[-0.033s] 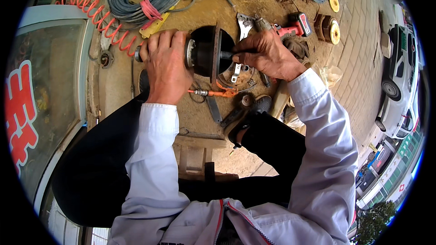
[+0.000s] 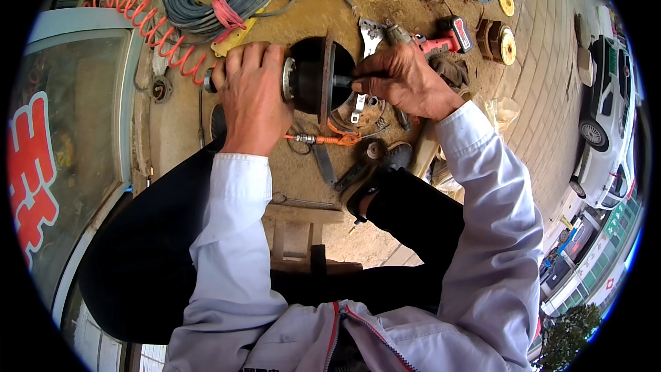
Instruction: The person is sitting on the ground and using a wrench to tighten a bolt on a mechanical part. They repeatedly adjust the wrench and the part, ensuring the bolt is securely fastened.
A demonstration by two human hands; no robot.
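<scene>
Between my hands lies a motor rotor-like part: a black round body (image 2: pixel 306 76), a metal ring like a bearing (image 2: pixel 288 77), and a rusty flat plate (image 2: pixel 328 76) seen edge-on. My left hand (image 2: pixel 253 100) is wrapped round its left portion, from which a round metal end (image 2: pixel 209 81) sticks out. On the other side, my right hand (image 2: pixel 413 83) has thumb and forefinger pinched at a dark shaft (image 2: pixel 342 81) coming out past the plate. The fingertips partly hide that shaft's tip. A silver metal bracket (image 2: pixel 372 33) lies just beyond my right hand.
A red cordless power tool (image 2: pixel 441 43) and copper-coloured spool (image 2: pixel 497 43) lie at the far right. Coiled grey hose (image 2: pixel 180 7) and red spiral hose (image 2: pixel 160 32) sit far left. An orange hose fitting (image 2: pixel 337 139) is nearer me. A glass door (image 2: pixel 82 131) stands left.
</scene>
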